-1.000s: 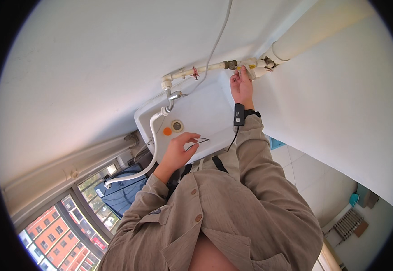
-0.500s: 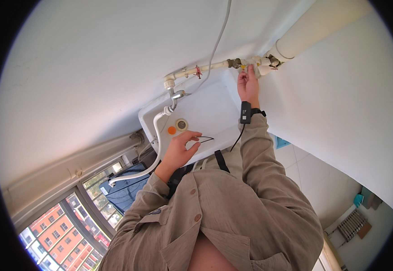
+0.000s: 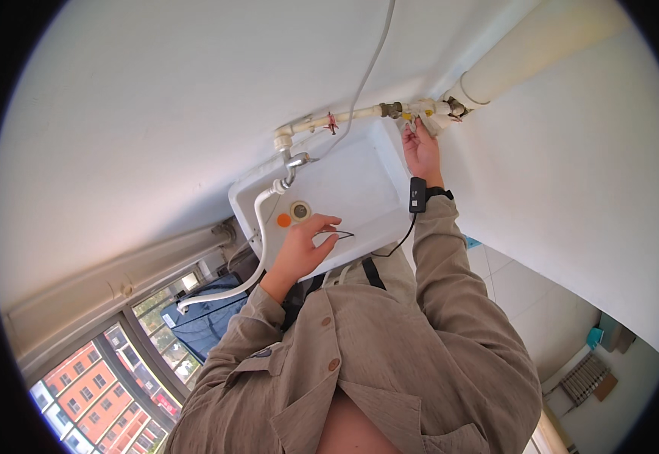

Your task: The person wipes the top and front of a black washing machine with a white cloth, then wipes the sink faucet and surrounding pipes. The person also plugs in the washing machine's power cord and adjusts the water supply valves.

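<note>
At the far right corner of the sink, my right hand is raised beside the pale water pipe. Its fingers pinch a crumpled, pale, cloth-like piece just below the yellow-marked valve fittings; the exact kind is hard to make out. My left hand hovers over the near left part of the white sink, its thumb and fingers apart. A thin black loop shows by those fingertips. Beyond this hand are a round orange piece and a pale ring in the sink.
A metal tap with a white hose hangs over the sink's left side. A grey cable runs down the wall. One thick pipe rises at the right corner. Windows lie to the left.
My right hand has drawn slightly down and right from the pipe, with the pale cloth-like piece in its fingers, so the valve fittings show more. My left hand has hardly moved.
</note>
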`<action>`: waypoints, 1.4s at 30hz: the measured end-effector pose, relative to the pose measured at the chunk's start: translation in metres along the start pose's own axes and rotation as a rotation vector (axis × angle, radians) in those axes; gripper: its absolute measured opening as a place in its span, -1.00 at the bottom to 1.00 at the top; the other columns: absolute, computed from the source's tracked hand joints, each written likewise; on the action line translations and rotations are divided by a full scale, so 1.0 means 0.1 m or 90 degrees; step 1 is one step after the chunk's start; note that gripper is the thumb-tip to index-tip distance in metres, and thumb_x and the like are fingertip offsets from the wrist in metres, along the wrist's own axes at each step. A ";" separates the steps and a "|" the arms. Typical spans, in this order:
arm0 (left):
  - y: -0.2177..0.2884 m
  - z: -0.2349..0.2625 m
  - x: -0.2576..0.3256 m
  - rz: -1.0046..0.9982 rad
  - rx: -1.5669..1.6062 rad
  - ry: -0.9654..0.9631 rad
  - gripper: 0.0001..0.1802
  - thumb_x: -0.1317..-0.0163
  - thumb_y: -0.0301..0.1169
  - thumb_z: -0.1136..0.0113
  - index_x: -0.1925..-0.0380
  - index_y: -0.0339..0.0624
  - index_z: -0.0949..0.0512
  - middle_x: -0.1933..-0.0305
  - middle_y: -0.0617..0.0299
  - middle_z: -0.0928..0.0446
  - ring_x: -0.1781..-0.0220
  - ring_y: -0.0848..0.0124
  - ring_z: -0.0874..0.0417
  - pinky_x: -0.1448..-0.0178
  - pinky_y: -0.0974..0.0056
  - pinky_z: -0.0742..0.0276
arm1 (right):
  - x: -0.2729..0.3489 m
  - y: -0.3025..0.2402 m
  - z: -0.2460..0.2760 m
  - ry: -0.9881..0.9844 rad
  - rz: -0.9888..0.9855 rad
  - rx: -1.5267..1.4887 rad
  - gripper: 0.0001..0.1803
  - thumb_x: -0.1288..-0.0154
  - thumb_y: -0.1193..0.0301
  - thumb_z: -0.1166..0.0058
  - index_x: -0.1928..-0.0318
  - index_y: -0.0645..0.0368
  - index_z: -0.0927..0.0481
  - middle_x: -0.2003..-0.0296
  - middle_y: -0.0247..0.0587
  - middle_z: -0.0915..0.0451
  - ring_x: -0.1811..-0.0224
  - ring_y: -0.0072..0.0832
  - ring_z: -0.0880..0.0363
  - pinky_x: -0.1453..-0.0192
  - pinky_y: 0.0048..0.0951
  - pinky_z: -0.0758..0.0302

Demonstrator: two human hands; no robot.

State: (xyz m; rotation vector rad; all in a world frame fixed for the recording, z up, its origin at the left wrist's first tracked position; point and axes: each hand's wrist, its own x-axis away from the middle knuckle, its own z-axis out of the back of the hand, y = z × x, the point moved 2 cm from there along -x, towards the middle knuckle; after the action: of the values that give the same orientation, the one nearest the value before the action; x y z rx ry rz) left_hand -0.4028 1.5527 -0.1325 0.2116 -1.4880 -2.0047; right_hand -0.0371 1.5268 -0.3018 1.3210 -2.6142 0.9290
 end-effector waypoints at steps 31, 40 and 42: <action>-0.12 0.07 0.16 0.022 0.036 0.024 -0.66 -0.45 -0.55 -0.41 -0.19 -0.29 -0.74 -0.12 0.08 -0.81 -0.13 0.27 -0.86 -0.25 0.15 -0.71 | -0.15 -0.47 0.16 0.121 0.063 -0.141 -0.79 -0.65 0.48 -0.32 -0.18 0.23 -0.70 0.12 -0.36 -0.71 0.16 -0.54 -0.61 0.09 -0.53 -0.63; 0.62 0.32 0.04 -0.085 0.073 0.015 -0.60 -0.40 -0.63 -0.39 -0.23 -0.26 -0.72 -0.14 0.10 -0.77 -0.18 0.26 -0.84 -0.28 0.19 -0.68 | 0.84 -1.04 0.11 0.087 -0.070 0.122 -0.78 -0.69 0.38 -0.29 -0.22 0.06 -0.70 -0.07 -0.37 -0.81 -0.05 -0.51 -0.72 -0.03 -0.41 -0.65; 0.98 0.37 0.03 -0.131 0.077 0.003 -0.57 -0.39 -0.66 -0.38 -0.25 -0.23 -0.72 -0.16 0.10 -0.77 -0.20 0.27 -0.83 -0.30 0.20 -0.65 | 1.17 -1.14 -0.21 -0.027 -0.065 0.095 -0.63 -0.68 0.42 -0.22 -0.39 0.08 -0.61 -0.19 -0.31 -0.76 -0.15 -0.42 -0.72 -0.09 -0.34 -0.66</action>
State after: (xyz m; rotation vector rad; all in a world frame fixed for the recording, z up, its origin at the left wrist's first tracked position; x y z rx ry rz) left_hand -0.3848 1.5640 -0.0298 0.4356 -1.6430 -2.0713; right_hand -0.0295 1.4039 -0.1922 1.5091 -2.5227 1.1112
